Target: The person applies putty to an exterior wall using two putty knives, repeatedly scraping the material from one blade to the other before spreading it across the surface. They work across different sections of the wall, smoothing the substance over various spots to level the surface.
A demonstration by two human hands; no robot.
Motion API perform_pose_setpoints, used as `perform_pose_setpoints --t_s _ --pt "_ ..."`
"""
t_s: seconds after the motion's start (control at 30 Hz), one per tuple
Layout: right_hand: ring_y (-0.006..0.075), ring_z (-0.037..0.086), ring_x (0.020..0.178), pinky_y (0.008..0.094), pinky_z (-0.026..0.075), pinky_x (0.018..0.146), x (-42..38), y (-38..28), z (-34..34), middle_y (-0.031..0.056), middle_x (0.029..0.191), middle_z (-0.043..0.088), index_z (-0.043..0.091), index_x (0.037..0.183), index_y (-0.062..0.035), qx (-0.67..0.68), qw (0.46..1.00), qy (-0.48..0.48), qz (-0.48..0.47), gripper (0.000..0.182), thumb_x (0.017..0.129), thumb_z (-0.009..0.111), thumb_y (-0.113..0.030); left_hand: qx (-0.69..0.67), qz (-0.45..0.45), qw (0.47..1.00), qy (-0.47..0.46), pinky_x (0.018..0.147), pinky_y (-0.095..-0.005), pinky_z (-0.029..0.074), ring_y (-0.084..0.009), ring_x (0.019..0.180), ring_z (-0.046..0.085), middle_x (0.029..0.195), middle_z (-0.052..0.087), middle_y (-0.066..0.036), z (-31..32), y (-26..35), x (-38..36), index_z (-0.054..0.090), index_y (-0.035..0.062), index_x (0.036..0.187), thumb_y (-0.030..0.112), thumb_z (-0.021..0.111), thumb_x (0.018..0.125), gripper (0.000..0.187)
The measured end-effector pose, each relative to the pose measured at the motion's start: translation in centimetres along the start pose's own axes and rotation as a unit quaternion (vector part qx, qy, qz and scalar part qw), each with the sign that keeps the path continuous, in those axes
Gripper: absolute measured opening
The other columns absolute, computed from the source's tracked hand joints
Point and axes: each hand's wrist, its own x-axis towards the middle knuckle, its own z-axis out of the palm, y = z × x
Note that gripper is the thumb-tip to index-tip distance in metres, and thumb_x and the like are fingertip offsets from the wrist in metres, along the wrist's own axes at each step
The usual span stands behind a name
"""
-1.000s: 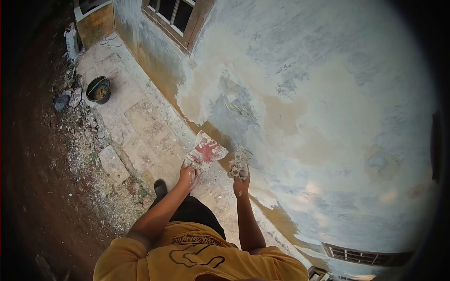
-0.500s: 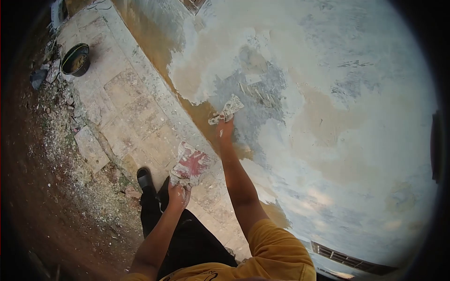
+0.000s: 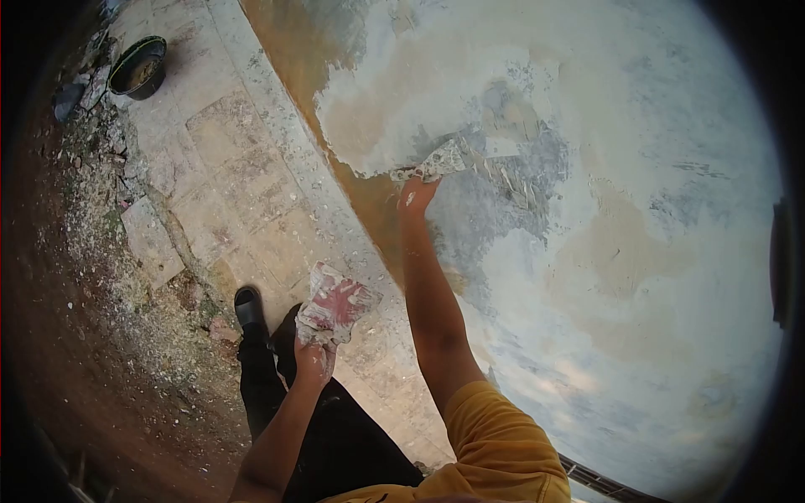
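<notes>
My right hand (image 3: pixel 419 194) is closed round a putty knife (image 3: pixel 449 158), its broad blade caked with pale filler. The blade lies over the wall (image 3: pixel 620 243), at the edge of a grey patch between areas of whitish coating. Lower down, my left hand (image 3: pixel 315 362) grips the bottom of a reddish plate (image 3: pixel 340 302) smeared with white filler, held out over the paving. White smears mark both hands.
A black bucket (image 3: pixel 138 69) with some material inside stands at the far end of the paved walkway (image 3: pixel 243 193). Rubble and white crumbs (image 3: pixel 151 335) cover the ground along its left side. My sandalled foot (image 3: pixel 249 308) rests on the walkway.
My right hand has moved the putty knife up the view and slightly right across the wall. The left hand still holds the reddish plate. The whole view has shifted a little.
</notes>
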Motion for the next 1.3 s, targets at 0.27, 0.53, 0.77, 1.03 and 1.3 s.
perform_pose_setpoints --t_s 0.27,0.53,0.77,1.03,1.3 --pt "0.0226 0.051 0.104 0.0327 0.041 0.09 -0.1 -0.7 0.8 0.0138 0.12 0.047 0.026 0.133 -0.0009 0.008 0.999 -0.029 0.014 0.048 0.088 0.04 0.006 0.025 -0.006 1.0 -0.009 0.094 -0.0396 0.046 -0.0282 0.117 0.049 0.13 0.044 -0.014 -0.5 -0.1 1.1 0.036 -0.0011 0.13 -0.008 0.038 0.084 0.046" --pt "0.024 0.047 0.109 0.031 0.034 0.098 1.8 -2.2 1.0 0.0167 0.124 0.046 0.025 0.133 0.0036 0.021 0.997 -0.076 0.015 0.05 0.087 0.042 0.008 0.013 -0.006 0.998 -0.061 0.095 -0.0395 0.046 -0.0281 0.119 0.047 0.132 0.042 -0.015 -0.2 -0.8 1.9 0.033 -0.0008 0.132 -0.007 0.04 0.086 0.047" --pt "0.0224 0.049 0.106 0.0313 0.039 0.092 1.9 -4.2 0.7 0.0144 0.121 0.047 0.027 0.132 0.0008 0.082 0.994 -0.058 0.036 0.049 0.086 0.042 0.008 0.019 -0.017 0.999 -0.032 0.094 -0.0391 0.047 -0.0274 0.117 0.049 0.132 0.042 -0.014 -1.5 -2.3 1.6 0.033 -0.0002 0.132 -0.005 0.041 0.087 0.046" --pt "0.0206 0.06 0.089 0.0324 0.05 0.074 -4.6 -5.5 -6.1 0.0122 0.106 0.055 0.035 0.126 -0.0021 0.054 0.974 -0.168 0.141 0.038 0.089 0.043 0.004 0.048 -0.033 0.998 -0.006 0.091 -0.0352 0.049 -0.0246 0.113 0.052 0.127 0.047 -0.012 1.8 -1.5 0.2 0.038 -0.0004 0.128 -0.01 0.041 0.082 0.047" --pt "0.0136 0.057 0.08 0.0252 0.046 0.063 -18.3 -15.7 -23.0 0.01 0.1 0.059 0.023 0.131 -0.0059 -0.278 0.944 -0.168 -0.052 0.052 0.088 0.052 -0.003 0.127 -0.046 0.984 -0.114 0.084 -0.0297 0.051 -0.0196 0.102 0.057 0.117 0.053 -0.008 11.4 1.7 -5.4 0.044 0.002 0.123 -0.009 0.042 0.08 0.044"
